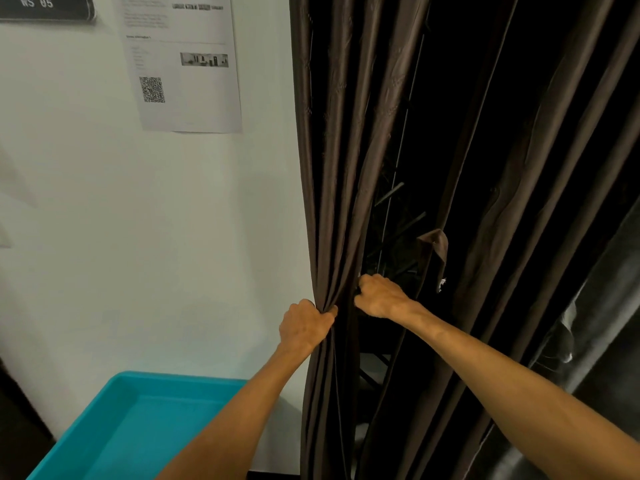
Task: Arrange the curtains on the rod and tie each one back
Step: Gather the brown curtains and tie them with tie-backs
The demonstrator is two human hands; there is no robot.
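Teal bin (138, 424) at lower left against the white wall (156, 237), inside partly cut off by the frame edge and left forearm. Brown curtain (332, 150) hanging just right of the wall, long folds running top to bottom, top cut off. Left hand (306, 327) clenched round its gathered outer edge; right hand (381, 296) fisted on the inner fold beside, fingertips hidden. Dark gap behind, hard to read.

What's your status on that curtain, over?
Both gripping: left hand and right hand bunch the brown curtain. Loose fabric strap hangs beside it, not yet round the curtain. Nothing blocking; teal tub sits below, apart.
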